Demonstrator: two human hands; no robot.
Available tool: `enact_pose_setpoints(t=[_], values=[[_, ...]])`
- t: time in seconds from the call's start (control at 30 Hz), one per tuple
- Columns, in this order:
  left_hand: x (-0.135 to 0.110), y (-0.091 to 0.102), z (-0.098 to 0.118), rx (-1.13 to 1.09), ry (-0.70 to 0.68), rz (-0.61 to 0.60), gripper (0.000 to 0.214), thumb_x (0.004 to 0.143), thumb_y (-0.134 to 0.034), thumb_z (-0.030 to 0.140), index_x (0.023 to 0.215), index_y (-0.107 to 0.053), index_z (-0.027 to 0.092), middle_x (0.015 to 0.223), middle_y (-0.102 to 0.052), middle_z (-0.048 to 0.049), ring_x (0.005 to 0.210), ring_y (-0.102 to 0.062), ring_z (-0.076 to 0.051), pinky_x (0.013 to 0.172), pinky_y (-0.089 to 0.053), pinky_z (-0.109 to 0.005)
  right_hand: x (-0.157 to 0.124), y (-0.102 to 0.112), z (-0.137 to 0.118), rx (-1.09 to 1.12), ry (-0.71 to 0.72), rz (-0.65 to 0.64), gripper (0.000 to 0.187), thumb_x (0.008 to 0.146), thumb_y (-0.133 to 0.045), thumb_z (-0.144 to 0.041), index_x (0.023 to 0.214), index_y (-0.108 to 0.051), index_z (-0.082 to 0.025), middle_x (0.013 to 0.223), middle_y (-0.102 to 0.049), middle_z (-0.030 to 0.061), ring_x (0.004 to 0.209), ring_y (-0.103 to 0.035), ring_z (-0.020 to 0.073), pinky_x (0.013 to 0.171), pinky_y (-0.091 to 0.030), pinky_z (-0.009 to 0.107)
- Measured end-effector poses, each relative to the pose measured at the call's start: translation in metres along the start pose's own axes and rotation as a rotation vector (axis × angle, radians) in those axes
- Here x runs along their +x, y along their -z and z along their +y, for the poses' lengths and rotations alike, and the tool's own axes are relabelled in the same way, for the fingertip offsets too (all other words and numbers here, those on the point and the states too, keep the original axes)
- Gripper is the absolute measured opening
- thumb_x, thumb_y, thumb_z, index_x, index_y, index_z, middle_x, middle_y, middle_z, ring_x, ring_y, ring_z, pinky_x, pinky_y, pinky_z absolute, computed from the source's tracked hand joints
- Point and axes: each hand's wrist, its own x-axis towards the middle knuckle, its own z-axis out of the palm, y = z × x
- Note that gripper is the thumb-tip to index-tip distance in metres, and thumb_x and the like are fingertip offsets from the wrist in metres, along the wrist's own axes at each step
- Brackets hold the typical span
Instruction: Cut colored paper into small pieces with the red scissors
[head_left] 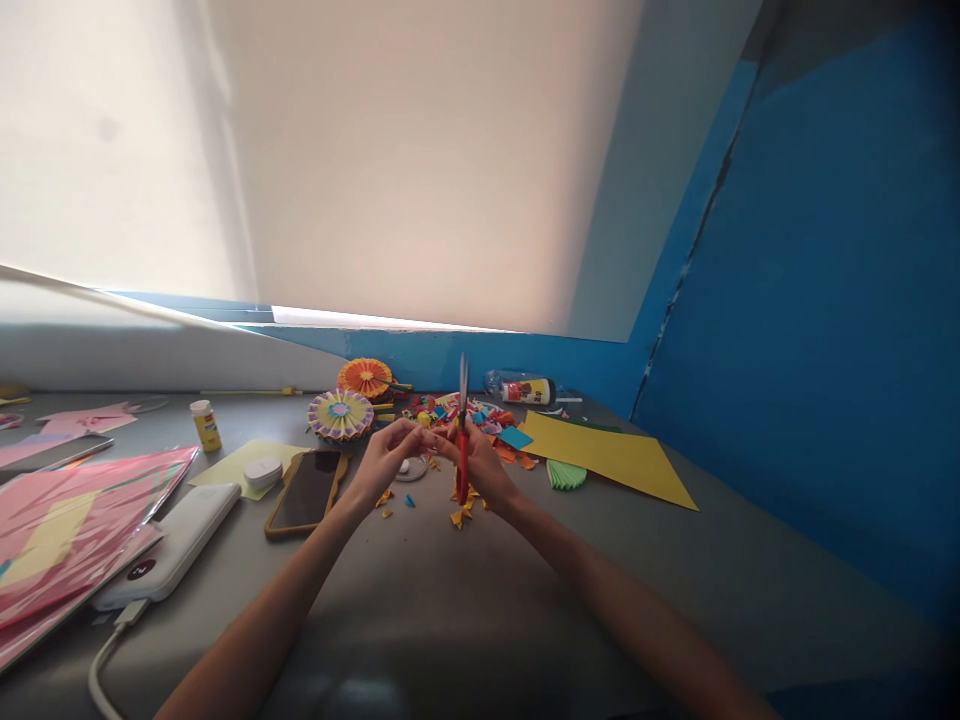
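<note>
In the middle of the head view, my right hand (482,468) grips scissors with red handles (463,465), their blades pointing up. My left hand (391,458) is pinched, its fingertips meeting those of my right hand. Whatever lies between the fingertips is too small to make out. Behind both hands spreads a heap of coloured paper scraps (516,437). Small yellow-orange clippings (459,519) are scattered on the grey table (420,610) below them. Two folded paper rosettes stand beyond my left hand, an orange one (365,377) and a cream-and-purple one (340,415).
Left of my hands lie a phone (306,493), a white earbud-like case (263,471), a power bank (176,540) with cable, a glue stick (205,426) and packaged paper sheets (60,540). On the right are yellow paper (615,458), a green folded fan (565,474) and a bottle (529,389).
</note>
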Motion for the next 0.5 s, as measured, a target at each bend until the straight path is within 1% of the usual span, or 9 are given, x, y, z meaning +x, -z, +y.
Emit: enact_pose_setpoints(t=[0.07, 0.13, 0.3, 0.43, 0.5], values=[[-0.002, -0.005, 0.001, 0.037, 0.002, -0.052, 0.030, 0.080, -0.059, 0.044, 0.085, -0.065, 0.015, 0.081, -0.062, -0.0039, 0.078, -0.059, -0.016, 0.073, -0.047, -0.026, 0.000, 0.001, -0.002, 0.044, 0.049, 0.053, 0.032, 0.079, -0.060, -0.049, 0.085, -0.047, -0.021, 0.097, -0.059, 0.0048, 0.088, -0.059, 0.0190, 0.076, -0.049, 0.033], [-0.002, -0.008, 0.001, 0.063, 0.017, -0.060, 0.031, 0.080, -0.060, 0.044, 0.086, -0.066, 0.014, 0.079, -0.062, -0.0041, 0.076, -0.059, -0.016, 0.071, -0.046, -0.025, 0.001, 0.002, -0.003, 0.061, 0.073, 0.069, 0.030, 0.077, -0.063, -0.045, 0.082, -0.045, -0.021, 0.097, -0.060, 0.0052, 0.090, -0.059, 0.0200, 0.077, -0.049, 0.035], [-0.002, -0.008, -0.001, 0.070, 0.042, -0.034, 0.035, 0.079, -0.060, 0.047, 0.087, -0.068, 0.013, 0.079, -0.065, -0.0059, 0.075, -0.060, -0.017, 0.069, -0.046, -0.025, 0.001, 0.005, -0.001, 0.081, 0.102, 0.064, 0.028, 0.075, -0.066, -0.040, 0.081, -0.045, -0.022, 0.097, -0.062, 0.0053, 0.090, -0.061, 0.0212, 0.077, -0.051, 0.036], [-0.002, -0.005, -0.002, 0.137, 0.017, -0.077, 0.038, 0.082, -0.055, 0.049, 0.090, -0.068, 0.014, 0.080, -0.068, -0.0072, 0.077, -0.062, -0.019, 0.070, -0.046, -0.026, 0.002, 0.009, -0.001, 0.056, 0.096, 0.056, 0.025, 0.076, -0.066, -0.035, 0.081, -0.046, -0.021, 0.097, -0.062, 0.0056, 0.089, -0.061, 0.0210, 0.076, -0.050, 0.035], [-0.002, -0.004, -0.002, 0.198, -0.007, -0.084, 0.038, 0.083, -0.053, 0.049, 0.091, -0.068, 0.015, 0.080, -0.069, -0.0074, 0.076, -0.063, -0.019, 0.068, -0.046, -0.026, 0.003, 0.012, -0.001, 0.043, 0.082, 0.046, 0.023, 0.076, -0.065, -0.034, 0.081, -0.047, -0.020, 0.098, -0.063, 0.0059, 0.087, -0.062, 0.0207, 0.075, -0.050, 0.034]])
